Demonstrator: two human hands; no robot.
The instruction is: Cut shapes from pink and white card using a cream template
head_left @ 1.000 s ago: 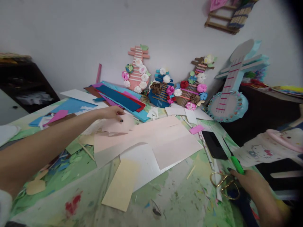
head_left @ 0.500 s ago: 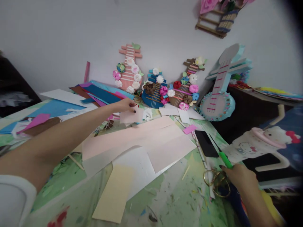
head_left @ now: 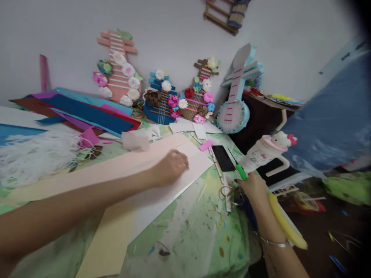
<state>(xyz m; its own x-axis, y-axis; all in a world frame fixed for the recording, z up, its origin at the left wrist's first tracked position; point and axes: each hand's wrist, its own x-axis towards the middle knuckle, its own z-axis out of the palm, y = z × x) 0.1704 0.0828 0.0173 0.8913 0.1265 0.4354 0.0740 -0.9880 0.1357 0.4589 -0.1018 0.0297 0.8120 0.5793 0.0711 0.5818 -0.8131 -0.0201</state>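
My left hand [head_left: 174, 166] is over a large pale pink sheet of paper [head_left: 185, 144], its fingers curled and smeared by motion. Whether anything is in them I cannot make out. At the right, my right hand [head_left: 253, 185] is closed on the green handle of a slim tool [head_left: 241, 172] with a thin dark tip. Beside that hand lie gold-handled scissors [head_left: 224, 192], a black phone [head_left: 223, 158] and a long pale striped stick [head_left: 217, 170]. A small pink paper piece [head_left: 135, 140] lies behind the large sheet. Cream paper [head_left: 107, 239] lies nearer me.
Flower-trimmed paper instruments, one pink [head_left: 116, 85] and one blue [head_left: 159, 112], lean on the wall. A white cup with a straw [head_left: 261, 152] stands at the right. Coloured sheets [head_left: 87, 112] and white shreds [head_left: 40, 154] cover the left. A yellow object [head_left: 286, 222] is beside my right forearm.
My left hand has left the small pink paper piece and moved right and nearer over the large sheet. The view has turned right. My right hand still holds the green-handled tool.
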